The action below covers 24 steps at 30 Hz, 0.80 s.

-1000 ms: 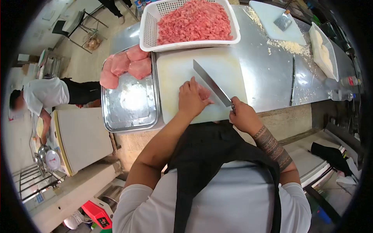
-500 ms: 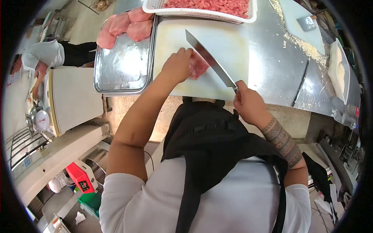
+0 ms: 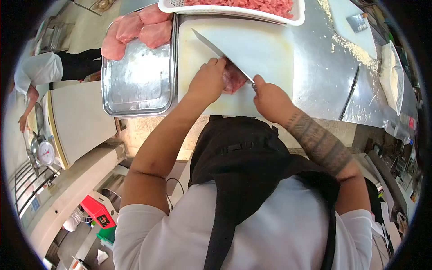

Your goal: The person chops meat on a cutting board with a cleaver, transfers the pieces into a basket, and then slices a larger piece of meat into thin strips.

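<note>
A piece of raw meat (image 3: 234, 80) lies on the white cutting board (image 3: 270, 49). My left hand (image 3: 208, 81) presses on its left side, fingers curled at the meat's edge. My right hand (image 3: 272, 100) is wrapped round the handle of a large knife (image 3: 211, 44). The blade runs diagonally from upper left to lower right along the meat's upper edge, close to my left fingertips. Whether the edge has entered the meat cannot be seen.
Left of the board is a metal tray (image 3: 137, 101) with several meat pieces (image 3: 155, 33). A white basket (image 3: 234, 12) of diced meat stands beyond it. At right are a scraper (image 3: 357, 23), crumbs and another basket (image 3: 390, 81). A co-worker (image 3: 40, 72) is at far left.
The knife has moved left and its blade now lies flatter across the meat's upper edge. My right hand has come left and up, nearer the meat. The view has shifted slightly.
</note>
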{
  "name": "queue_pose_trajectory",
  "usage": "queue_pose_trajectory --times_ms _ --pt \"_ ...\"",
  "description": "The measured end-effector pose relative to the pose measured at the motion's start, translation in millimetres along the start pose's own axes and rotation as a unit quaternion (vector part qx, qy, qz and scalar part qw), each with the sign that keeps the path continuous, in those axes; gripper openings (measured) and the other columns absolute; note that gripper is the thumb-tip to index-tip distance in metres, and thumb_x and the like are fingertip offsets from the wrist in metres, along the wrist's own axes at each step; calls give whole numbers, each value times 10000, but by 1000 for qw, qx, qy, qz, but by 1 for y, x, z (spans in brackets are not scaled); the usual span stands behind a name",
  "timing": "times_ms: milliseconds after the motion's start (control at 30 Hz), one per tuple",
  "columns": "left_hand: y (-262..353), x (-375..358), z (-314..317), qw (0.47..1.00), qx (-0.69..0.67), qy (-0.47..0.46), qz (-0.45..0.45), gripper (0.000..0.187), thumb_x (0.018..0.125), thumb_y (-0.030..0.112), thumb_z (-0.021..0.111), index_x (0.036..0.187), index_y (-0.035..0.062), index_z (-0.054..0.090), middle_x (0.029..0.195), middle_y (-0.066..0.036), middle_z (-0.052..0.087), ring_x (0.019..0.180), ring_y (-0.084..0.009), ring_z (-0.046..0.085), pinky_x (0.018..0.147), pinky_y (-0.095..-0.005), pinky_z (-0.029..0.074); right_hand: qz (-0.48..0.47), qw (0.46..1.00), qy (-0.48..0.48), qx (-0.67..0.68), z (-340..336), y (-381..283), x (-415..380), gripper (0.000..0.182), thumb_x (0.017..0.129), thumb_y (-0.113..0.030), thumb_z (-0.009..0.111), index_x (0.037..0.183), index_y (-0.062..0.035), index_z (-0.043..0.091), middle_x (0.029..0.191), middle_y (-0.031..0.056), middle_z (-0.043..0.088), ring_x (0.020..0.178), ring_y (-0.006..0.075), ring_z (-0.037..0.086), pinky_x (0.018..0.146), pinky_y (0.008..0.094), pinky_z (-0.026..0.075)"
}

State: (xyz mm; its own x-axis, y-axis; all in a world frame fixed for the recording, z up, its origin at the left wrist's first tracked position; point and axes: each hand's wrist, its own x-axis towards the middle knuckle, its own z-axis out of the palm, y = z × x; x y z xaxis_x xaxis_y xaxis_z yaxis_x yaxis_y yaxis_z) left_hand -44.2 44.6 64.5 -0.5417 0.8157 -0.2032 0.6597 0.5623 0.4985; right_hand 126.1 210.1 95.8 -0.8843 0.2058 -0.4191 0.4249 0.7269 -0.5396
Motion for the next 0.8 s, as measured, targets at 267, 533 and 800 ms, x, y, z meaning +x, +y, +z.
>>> queue_pose_trajectory --times_ms 267,533,800 --pt "-2 -8 -1 999 -36 33 5 621 808 140 843 1349 -16 582 1212 -235 624 1143 -446 635 973 -500 540 7 999 21 -41 -30 -20 -33 248 937 -93 590 1149 -10 491 860 256 706 854 483 703 766 572 558" --pt "-1 -1 3 999 -39 21 -7 570 798 148 857 1281 -14 601 1205 -220 634 1116 -441 641 958 -510 537 28 999 -39 -26 -47 -14 -62 245 935 -67 588 1151 -7 490 840 268 689 836 491 689 749 591 533" --pt "-11 -2 5 996 -84 44 -1 506 781 129 862 1215 7 633 1158 -236 669 1111 -455 656 954 -506 539 -5 1000 25 -8 14 -19 -1 259 947 -86 583 1180 -9 501 877 271 716 842 481 707 761 586 555"
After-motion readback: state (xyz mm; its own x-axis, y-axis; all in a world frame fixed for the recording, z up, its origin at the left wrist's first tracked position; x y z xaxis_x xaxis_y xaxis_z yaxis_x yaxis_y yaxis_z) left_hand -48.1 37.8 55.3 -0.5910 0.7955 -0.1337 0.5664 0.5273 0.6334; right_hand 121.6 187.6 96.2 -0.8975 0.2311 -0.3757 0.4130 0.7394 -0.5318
